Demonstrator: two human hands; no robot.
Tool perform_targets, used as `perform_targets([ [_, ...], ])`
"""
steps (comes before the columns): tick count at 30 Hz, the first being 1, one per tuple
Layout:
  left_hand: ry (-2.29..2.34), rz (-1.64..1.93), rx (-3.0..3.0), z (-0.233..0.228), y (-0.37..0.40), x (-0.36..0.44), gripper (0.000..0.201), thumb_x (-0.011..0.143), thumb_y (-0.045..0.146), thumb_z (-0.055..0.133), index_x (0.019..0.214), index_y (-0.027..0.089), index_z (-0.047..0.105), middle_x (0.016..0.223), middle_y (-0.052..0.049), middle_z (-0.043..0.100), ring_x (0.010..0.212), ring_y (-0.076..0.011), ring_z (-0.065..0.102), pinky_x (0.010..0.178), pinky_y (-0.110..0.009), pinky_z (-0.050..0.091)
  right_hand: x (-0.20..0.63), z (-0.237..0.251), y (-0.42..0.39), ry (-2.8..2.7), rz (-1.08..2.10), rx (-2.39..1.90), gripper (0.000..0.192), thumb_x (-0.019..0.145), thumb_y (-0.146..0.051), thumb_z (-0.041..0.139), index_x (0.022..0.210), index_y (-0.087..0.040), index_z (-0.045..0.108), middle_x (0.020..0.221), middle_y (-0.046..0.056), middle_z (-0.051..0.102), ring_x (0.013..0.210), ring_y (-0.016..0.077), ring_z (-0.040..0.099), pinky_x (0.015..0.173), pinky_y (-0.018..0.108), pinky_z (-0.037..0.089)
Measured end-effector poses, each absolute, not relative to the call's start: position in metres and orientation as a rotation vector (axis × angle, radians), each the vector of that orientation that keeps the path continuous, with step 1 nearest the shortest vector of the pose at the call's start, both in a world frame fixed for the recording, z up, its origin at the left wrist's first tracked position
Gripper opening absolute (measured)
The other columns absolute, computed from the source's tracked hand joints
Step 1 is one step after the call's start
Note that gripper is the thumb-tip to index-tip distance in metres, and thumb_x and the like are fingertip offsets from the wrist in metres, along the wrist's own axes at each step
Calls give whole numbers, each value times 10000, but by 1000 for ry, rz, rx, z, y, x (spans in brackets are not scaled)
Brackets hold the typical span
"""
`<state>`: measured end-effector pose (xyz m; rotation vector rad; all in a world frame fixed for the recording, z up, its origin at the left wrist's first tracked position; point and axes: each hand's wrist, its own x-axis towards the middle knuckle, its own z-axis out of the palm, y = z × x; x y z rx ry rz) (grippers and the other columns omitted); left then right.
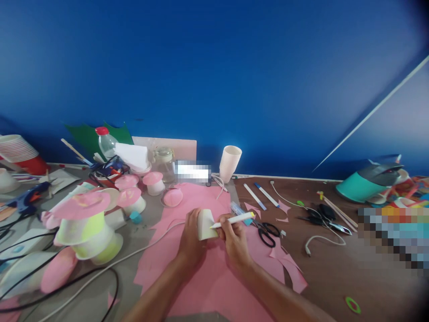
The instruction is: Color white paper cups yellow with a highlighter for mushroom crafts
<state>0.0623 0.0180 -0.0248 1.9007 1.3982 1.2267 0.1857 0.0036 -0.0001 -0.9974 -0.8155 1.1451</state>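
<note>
We grip the cup (205, 225) in our left hand (192, 233), above the pink paper (191, 290), and pinch the marker (236, 219) in our right (233, 237), tip at the cup. Its visible surface looks mostly pale, so we judge most marking remains; yellow-streaked cups (80, 226) stand at left.

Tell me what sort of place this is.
Probably a craft workspace: pink paper and scissors lie on the tabletop, and the right hand holds a yellow-ended marker.
</note>
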Motion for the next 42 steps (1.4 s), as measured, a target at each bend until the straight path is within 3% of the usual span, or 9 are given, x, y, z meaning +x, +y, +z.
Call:
perform_targets([
  [16, 1417, 1235, 1844, -19, 17, 63, 458, 734, 231, 646, 1160, 184, 486, 1142, -130, 587, 1067, -293, 581, 910, -474, 501, 187, 12, 2, -712, 1148, -1070, 358, 739, -479, 691, 582, -201, 529, 417, -90, 345, 408, 67, 247, 398, 210, 224],
  [22, 1397, 1201, 1813, -17, 15, 61, 612, 639, 211, 746, 1186, 206, 472, 1180, -110, 567, 1078, -294, 579, 916, -477, 509, 187, 16, 2, -688, 1160, -1102, 414, 753, -501, 678, 546, -204, 476, 418, -87, 349, 401, 60, 236, 388, 208, 203],
  [34, 1395, 1224, 1862, -19, 17, 63, 421, 747, 170, 633, 1140, 207, 487, 1129, -109, 573, 1037, -275, 570, 887, -469, 501, 187, 9, 3, -757, 1131, -1055, 352, 750, -479, 687, 601, -195, 543, 419, -90, 353, 405, 63, 249, 400, 209, 234],
  [42, 1389, 1232, 1880, -21, 16, 61, 481, 726, 150, 623, 1179, 189, 464, 1161, -128, 564, 1073, -282, 565, 921, -468, 488, 187, 11, 7, -744, 1107, -1118, 447, 751, -489, 680, 497, -209, 443, 410, -74, 360, 416, 76, 309, 410, 215, 286],
])
